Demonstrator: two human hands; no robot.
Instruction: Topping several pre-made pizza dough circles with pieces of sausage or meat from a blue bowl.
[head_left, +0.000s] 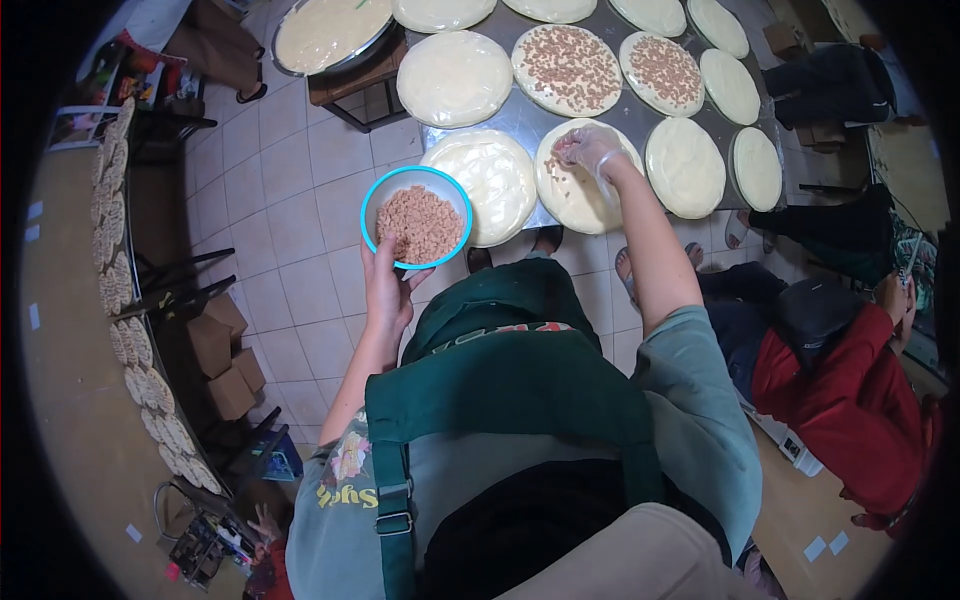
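Observation:
My left hand (388, 289) holds a bowl with a bright blue rim (365, 217), full of small pinkish-brown diced bits (421, 225). Over a round, pale, cream-coated dough disc (577, 206) is my right hand (594, 150) in a clear plastic glove, fingers curled downward; whether bits remain in them is hidden. Some bits lie on that disc beside the fingers. Beyond it, two discs (567, 69) (664, 73) are strewn with the same bits. Plain coated discs lie to the left (491, 187) and right (685, 167) on the metal table (536, 217).
A large pan of pale batter (334, 34) rests on a wooden stand (352, 79) at upper left. Cardboard boxes (225, 356) are on the tiled floor at left, beside a long table of flatbreads (150, 386). A person in red (840, 405) is close on my right.

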